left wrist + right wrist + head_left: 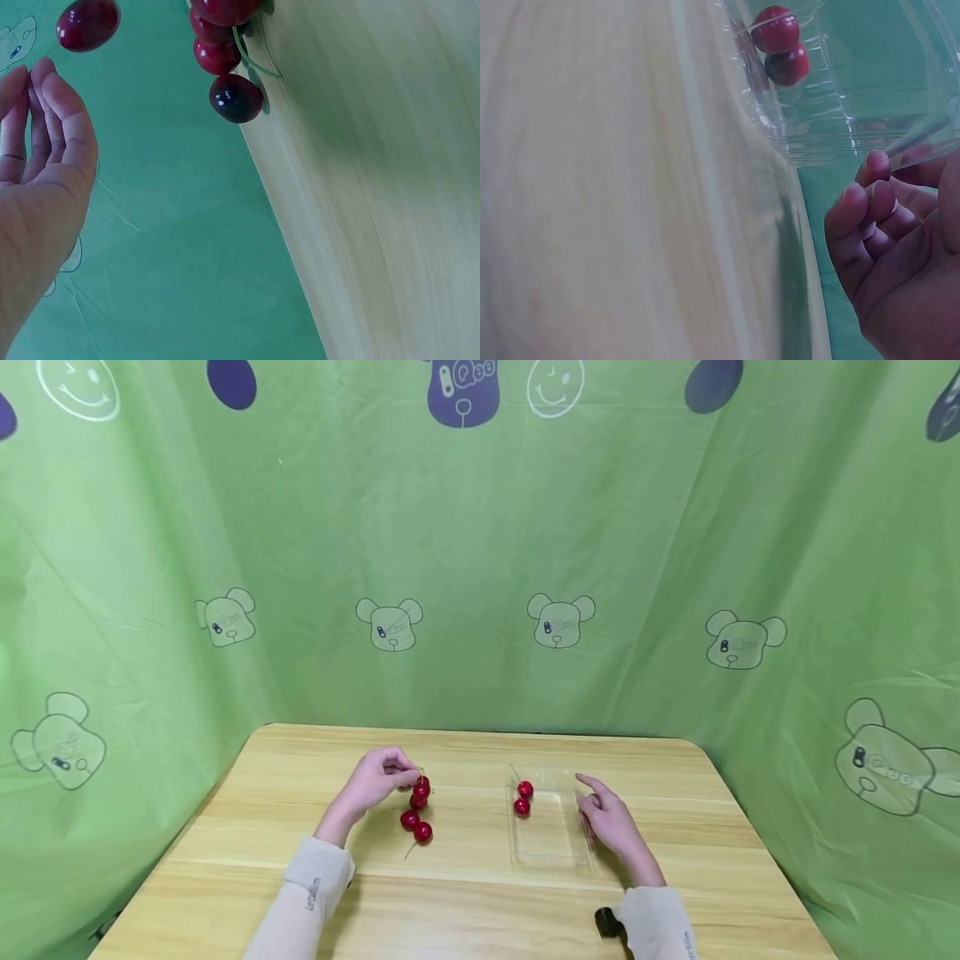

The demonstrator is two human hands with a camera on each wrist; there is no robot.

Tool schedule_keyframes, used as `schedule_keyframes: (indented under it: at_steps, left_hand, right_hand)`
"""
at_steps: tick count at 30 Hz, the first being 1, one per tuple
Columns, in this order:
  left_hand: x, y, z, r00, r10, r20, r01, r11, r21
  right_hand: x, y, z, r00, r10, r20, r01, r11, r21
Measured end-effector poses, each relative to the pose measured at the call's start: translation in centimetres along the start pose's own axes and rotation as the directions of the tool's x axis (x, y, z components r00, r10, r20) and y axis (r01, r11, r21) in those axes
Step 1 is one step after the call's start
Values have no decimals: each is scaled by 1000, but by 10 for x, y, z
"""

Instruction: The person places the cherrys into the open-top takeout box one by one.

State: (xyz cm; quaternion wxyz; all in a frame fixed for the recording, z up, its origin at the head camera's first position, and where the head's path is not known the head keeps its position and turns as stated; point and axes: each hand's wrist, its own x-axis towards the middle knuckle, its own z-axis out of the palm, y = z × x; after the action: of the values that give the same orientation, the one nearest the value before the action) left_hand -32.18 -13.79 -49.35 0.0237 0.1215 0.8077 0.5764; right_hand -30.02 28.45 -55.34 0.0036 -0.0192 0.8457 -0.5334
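Though transparent, tray (pixel 553 833) before green curtain (pixel 465 689).

The left sleeve (pixel 300 902), at the lower left of the head view's middle, is a pale beige, plain in surface and fairly loose in cut, ending in a broad, thick cuff at the wrist. Dark lettering (pixel 312 893) runs along it just below the cuff, too small to read surely. A small dark bit (pixel 353 876) shows at that cuff's right edge. The right sleeve (pixel 657 920), at the lower right of the same view, matches in colour, with dark lettering (pixel 689 946) partly cut off by the bottom edge. A stubby, rounded black piece (pixel 608 922) sits against its left side. Both the left hand (pixel 381 777) and the right hand (pixel 611 822) are bare.
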Motion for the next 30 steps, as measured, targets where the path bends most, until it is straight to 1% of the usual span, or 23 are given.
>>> schedule_keyframes:
  at_steps: [5, 11, 18, 23, 30]
  left_hand:
    - [-1, 1, 4, 999, 21, 31, -20, 1000, -19]
    - [-2, 1, 10, 998, 47, 53, -45, 998, -38]
    - [-1, 2, 18, 997, 36, 72, -30, 997, -77]
    - [1, 4, 26, 996, 48, 78, -40, 994, -99]
    - [3, 7, 38, 993, 47, 106, -36, 994, -102]
  right_hand:
    - [-1, -1, -1, 1000, 5, 0, -5, 1000, 0]
    - [-1, -1, -1, 1000, 3, 1, -3, 1000, 2]
    - [-1, -1, -1, 1000, -4, 9, 4, 1000, -8]
    - [-1, -2, 0, 1000, -10, 2, 10, 1000, -17]
    - [-3, -3, -1, 1000, -10, -2, 10, 1000, -15]
